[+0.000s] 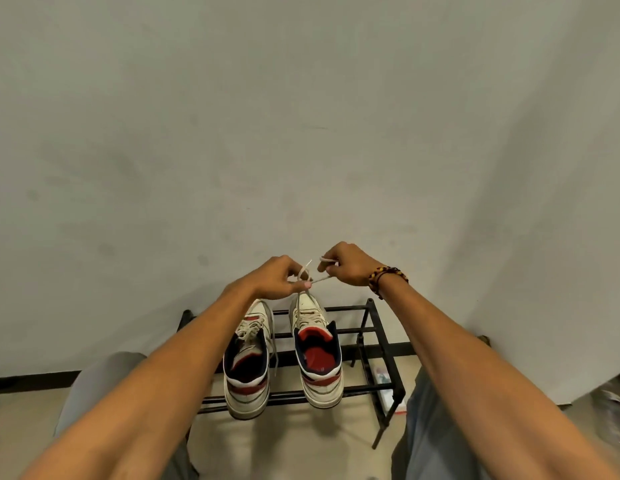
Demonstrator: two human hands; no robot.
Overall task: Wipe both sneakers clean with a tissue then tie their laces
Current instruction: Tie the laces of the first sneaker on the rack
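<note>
Far left there's a dark baseboard (pixel 28 382) running along the bottom of a plain grey-white wall (pixel 232 116), with pale tan floor (pixel 21 420) under it. The wall fills most of the view and has a few faint smudges.

Moving in, the left hand (pixel 277 277) is up in front of the wall, thumb and fingertips pinched on the lace (pixel 304 271) where the two strands cross. Under it sits the left sneaker (pixel 248 362), white with navy and red trim, heel toward the camera, resting on the top bars of a black metal shoe rack (pixel 367 344). Its own laces hang loose down the side.

Just beside it, not quite touching, is the right sneaker (pixel 319 355), same colours, red insole showing. The lace being worked runs up from this one.

The right hand (pixel 346 265) is a bit higher, fingers curled round the other end of the lace, a loop sticking out past the knuckles. There's a beaded bracelet (pixel 388 277) on that wrist.

Through the rack's right end a white packet (pixel 386 382) lies on the floor, can't tell what it is. Grey trouser legs (pixel 436 427) frame the bottom, and something blurry sits at the far right edge.
</note>
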